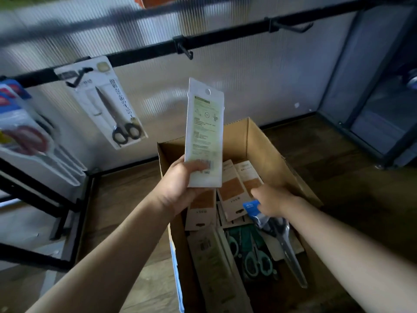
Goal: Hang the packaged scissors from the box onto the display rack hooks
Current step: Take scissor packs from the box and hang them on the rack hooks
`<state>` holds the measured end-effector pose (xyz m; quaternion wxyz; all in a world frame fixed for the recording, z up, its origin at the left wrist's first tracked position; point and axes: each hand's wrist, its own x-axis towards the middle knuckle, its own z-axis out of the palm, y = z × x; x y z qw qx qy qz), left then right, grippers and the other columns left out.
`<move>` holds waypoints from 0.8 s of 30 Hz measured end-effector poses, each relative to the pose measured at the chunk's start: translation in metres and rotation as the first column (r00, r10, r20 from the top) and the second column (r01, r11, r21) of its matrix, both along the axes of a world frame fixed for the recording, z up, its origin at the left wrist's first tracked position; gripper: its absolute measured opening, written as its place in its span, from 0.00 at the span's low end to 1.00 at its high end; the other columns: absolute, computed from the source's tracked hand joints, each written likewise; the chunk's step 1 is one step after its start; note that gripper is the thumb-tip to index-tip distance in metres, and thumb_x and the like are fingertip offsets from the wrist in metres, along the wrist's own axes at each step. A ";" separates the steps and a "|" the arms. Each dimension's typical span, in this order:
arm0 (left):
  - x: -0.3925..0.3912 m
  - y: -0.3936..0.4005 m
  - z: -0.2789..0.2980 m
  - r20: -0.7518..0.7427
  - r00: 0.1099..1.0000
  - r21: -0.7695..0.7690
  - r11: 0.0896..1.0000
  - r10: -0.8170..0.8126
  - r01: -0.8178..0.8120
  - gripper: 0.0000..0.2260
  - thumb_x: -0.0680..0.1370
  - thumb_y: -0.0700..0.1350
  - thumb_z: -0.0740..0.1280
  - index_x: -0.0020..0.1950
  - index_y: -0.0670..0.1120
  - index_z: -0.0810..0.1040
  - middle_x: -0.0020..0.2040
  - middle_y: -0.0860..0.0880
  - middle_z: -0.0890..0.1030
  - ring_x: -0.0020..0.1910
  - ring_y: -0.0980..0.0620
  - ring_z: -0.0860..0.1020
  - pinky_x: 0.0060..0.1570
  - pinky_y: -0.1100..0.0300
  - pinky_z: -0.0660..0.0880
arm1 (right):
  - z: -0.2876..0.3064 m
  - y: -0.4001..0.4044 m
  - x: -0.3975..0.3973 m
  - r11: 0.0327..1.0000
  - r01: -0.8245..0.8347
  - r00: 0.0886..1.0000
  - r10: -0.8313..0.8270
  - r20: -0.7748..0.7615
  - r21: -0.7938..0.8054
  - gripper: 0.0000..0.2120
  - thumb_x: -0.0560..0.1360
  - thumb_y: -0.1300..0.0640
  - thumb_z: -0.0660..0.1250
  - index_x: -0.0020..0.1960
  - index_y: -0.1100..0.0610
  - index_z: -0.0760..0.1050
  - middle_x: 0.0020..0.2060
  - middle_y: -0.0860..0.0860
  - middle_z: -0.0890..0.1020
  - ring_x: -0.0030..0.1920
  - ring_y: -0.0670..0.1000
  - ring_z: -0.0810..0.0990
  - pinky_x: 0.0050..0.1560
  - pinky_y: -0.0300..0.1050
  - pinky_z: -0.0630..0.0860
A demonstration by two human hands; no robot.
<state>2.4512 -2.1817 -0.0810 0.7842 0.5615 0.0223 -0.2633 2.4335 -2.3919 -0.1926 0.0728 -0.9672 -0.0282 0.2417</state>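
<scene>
White card backing faces the camera: the left hand [180, 184] pinches a pack [204, 134] by its bottom edge, thumb across the barcode, and holds it upright above the box [270, 150]. Gripped low like this, the hang hole at the top stays free, probably so it can slip straight onto a hook. The empty hook [186, 50] sits on the rail [225, 37] up and ahead of that hand; a second hook [293, 27] lies further right. Up and left of the hand, a hung pack [108, 102] with black-handled scissors dangles from its own hook.

The right hand [273, 201] reaches down into the box, fingers closed on a blue-topped pack [266, 218] with grey scissors, seemingly readying the following piece. More packs lie flat beneath both hands, including green-handled scissors [252, 256]. The box stands on the wooden floor [338, 166], near the rack.
</scene>
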 end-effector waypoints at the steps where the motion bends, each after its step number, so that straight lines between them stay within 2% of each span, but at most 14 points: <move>1: -0.001 -0.001 0.001 -0.007 1.000 -0.042 0.999 0.012 -0.013 0.17 0.75 0.31 0.56 0.61 0.43 0.73 0.53 0.40 0.78 0.52 0.42 0.79 0.49 0.45 0.79 | 0.003 0.001 -0.001 1.000 0.001 1.000 -0.001 -0.010 0.003 0.14 0.77 0.65 0.56 0.36 0.52 0.60 0.33 0.49 0.68 0.31 0.47 0.66 0.30 0.39 0.63; 5: -0.004 -0.003 0.004 -0.029 1.000 -0.127 0.992 0.012 -0.015 0.25 0.75 0.29 0.55 0.69 0.46 0.65 0.62 0.36 0.72 0.59 0.35 0.75 0.50 0.36 0.76 | 0.022 0.008 -0.001 0.997 -0.050 0.999 0.049 -0.008 -0.051 0.16 0.76 0.67 0.53 0.35 0.51 0.56 0.33 0.49 0.66 0.31 0.47 0.64 0.30 0.41 0.62; 7: -0.005 -0.003 0.003 -0.027 0.999 -0.135 0.991 -0.018 0.014 0.29 0.71 0.29 0.58 0.70 0.47 0.63 0.63 0.36 0.72 0.58 0.36 0.74 0.52 0.37 0.74 | 0.037 0.013 0.001 0.994 -0.077 0.997 0.078 0.016 -0.083 0.16 0.76 0.68 0.53 0.36 0.51 0.55 0.33 0.49 0.64 0.31 0.48 0.63 0.30 0.41 0.61; 9: -0.006 -0.004 0.002 -0.022 0.998 -0.127 0.991 -0.051 0.047 0.34 0.63 0.31 0.59 0.70 0.44 0.64 0.59 0.36 0.73 0.55 0.38 0.75 0.53 0.42 0.74 | 0.054 0.019 0.002 0.989 -0.095 0.993 0.102 0.056 -0.115 0.12 0.76 0.68 0.54 0.41 0.53 0.60 0.34 0.50 0.65 0.34 0.49 0.66 0.31 0.42 0.62; 11: -0.007 -0.005 0.005 0.001 0.998 -0.093 0.994 -0.062 0.062 0.33 0.58 0.33 0.56 0.64 0.39 0.68 0.52 0.37 0.74 0.48 0.42 0.75 0.46 0.51 0.74 | 0.071 0.025 0.004 0.982 -0.101 0.989 0.115 0.087 -0.159 0.07 0.77 0.67 0.56 0.49 0.56 0.66 0.40 0.52 0.71 0.40 0.52 0.72 0.35 0.44 0.66; 13: -0.009 -0.004 0.009 0.000 0.998 -0.077 0.995 -0.059 0.058 0.26 0.56 0.35 0.55 0.53 0.38 0.73 0.43 0.41 0.74 0.40 0.45 0.74 0.39 0.57 0.71 | 0.086 0.031 0.006 0.980 -0.081 0.989 0.102 0.107 -0.183 0.10 0.77 0.67 0.57 0.56 0.58 0.71 0.48 0.55 0.76 0.48 0.56 0.77 0.39 0.44 0.68; 15: -0.012 -0.002 0.014 -0.036 0.997 -0.118 0.991 -0.068 0.063 0.22 0.55 0.36 0.54 0.47 0.40 0.74 0.39 0.42 0.72 0.37 0.46 0.72 0.36 0.58 0.69 | 0.098 0.036 0.007 0.979 -0.085 0.981 0.114 0.154 -0.184 0.12 0.76 0.67 0.57 0.58 0.58 0.71 0.52 0.56 0.78 0.50 0.58 0.78 0.40 0.45 0.68; 19: -0.014 0.000 0.021 -0.050 0.993 -0.217 0.971 -0.109 0.096 0.22 0.57 0.39 0.55 0.49 0.40 0.74 0.40 0.43 0.72 0.38 0.45 0.71 0.36 0.57 0.73 | 0.120 0.048 0.007 0.979 -0.102 0.973 0.135 0.188 -0.179 0.11 0.76 0.66 0.59 0.56 0.56 0.73 0.41 0.52 0.73 0.41 0.55 0.75 0.39 0.45 0.70; 24: -0.014 -0.002 0.024 0.018 0.982 -0.349 0.919 -0.188 0.182 0.23 0.56 0.43 0.62 0.50 0.41 0.78 0.44 0.41 0.75 0.41 0.45 0.74 0.42 0.54 0.71 | 0.145 0.063 0.004 0.982 -0.075 0.973 0.110 0.202 -0.175 0.09 0.75 0.65 0.62 0.52 0.56 0.72 0.41 0.51 0.72 0.42 0.54 0.74 0.40 0.45 0.71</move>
